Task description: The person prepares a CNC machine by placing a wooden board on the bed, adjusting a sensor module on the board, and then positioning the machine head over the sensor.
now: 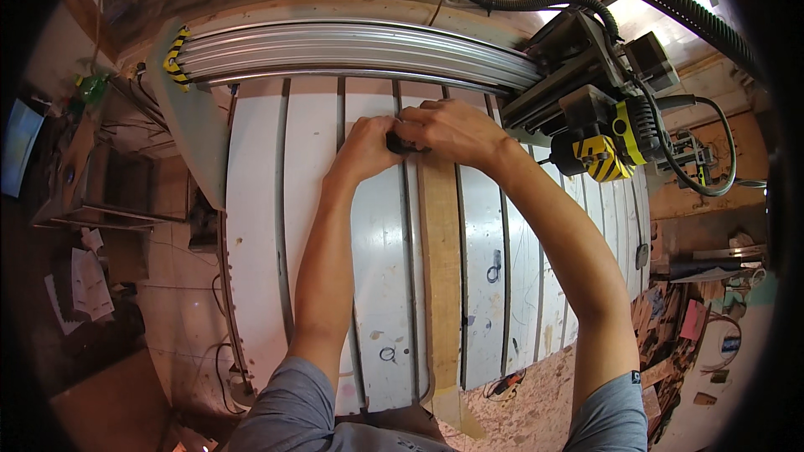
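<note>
A small black part (405, 146) sits between my two hands at the far end of a wooden board (441, 268). From the left, my left hand (366, 149) grips it with curled fingers. My right hand (456, 132) reaches over its top, fingers bent down and closed around it. The fingers cover most of the part, so its exact kind does not show. The board lies lengthwise on a white slotted machine bed (322, 226), its far end under and beside my right hand.
A silver gantry beam (352, 54) spans the bed just beyond my hands. At right hangs a yellow-and-black spindle head (607, 146) with a pointed bit and a looping cable. Black rings (494, 272) lie on the bed. A screen (23, 149) glows at far left.
</note>
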The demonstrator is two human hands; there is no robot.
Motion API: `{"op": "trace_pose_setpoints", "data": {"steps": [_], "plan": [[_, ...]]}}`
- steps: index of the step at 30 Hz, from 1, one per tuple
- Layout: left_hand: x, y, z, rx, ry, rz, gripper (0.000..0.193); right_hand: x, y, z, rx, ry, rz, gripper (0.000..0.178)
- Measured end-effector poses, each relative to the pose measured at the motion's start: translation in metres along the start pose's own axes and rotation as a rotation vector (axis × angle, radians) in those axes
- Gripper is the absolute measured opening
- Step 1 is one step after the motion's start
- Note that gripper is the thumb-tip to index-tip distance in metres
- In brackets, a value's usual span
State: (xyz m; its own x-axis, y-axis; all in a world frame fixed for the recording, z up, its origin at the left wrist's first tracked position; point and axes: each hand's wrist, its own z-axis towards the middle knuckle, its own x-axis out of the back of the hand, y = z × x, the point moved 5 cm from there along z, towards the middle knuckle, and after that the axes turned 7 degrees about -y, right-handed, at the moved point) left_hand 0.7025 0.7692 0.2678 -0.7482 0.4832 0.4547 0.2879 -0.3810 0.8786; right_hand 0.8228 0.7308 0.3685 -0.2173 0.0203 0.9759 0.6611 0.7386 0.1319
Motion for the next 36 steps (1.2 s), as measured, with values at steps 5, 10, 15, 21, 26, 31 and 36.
{"op": "trace_pose_setpoints", "data": {"steps": [5, 10, 15, 21, 26, 31, 36], "plan": [[0.0, 0.003, 0.0, -0.019, 0.006, -0.008, 0.03, -0.002, 0.0, -0.001, 0.02, -0.009, 0.005, 0.028], [-0.003, 0.0, 0.0, -0.004, 0.001, -0.007, 0.033, -0.005, 0.001, 0.002, -0.139, -0.055, 0.175, 0.019], [-0.002, 0.002, -0.001, -0.02, 0.01, 0.015, 0.034, -0.013, 0.003, 0.005, -0.329, -0.016, 0.333, 0.024], [-0.002, 0.0, -0.001, -0.051, 0.006, 0.017, 0.036, -0.038, 0.017, 0.009, -0.726, 0.024, 0.67, 0.033], [-0.007, 0.01, 0.002, -0.059, -0.026, -0.022, 0.032, -0.045, 0.029, -0.002, -0.822, 0.077, 0.57, 0.035], [0.001, 0.008, -0.002, 0.036, -0.02, -0.015, 0.036, 0.0, 0.005, 0.001, -0.385, -0.01, 0.488, 0.028], [-0.003, 0.005, 0.001, 0.019, 0.017, -0.017, 0.036, -0.007, -0.001, 0.004, -0.223, -0.064, 0.274, 0.027]]}}
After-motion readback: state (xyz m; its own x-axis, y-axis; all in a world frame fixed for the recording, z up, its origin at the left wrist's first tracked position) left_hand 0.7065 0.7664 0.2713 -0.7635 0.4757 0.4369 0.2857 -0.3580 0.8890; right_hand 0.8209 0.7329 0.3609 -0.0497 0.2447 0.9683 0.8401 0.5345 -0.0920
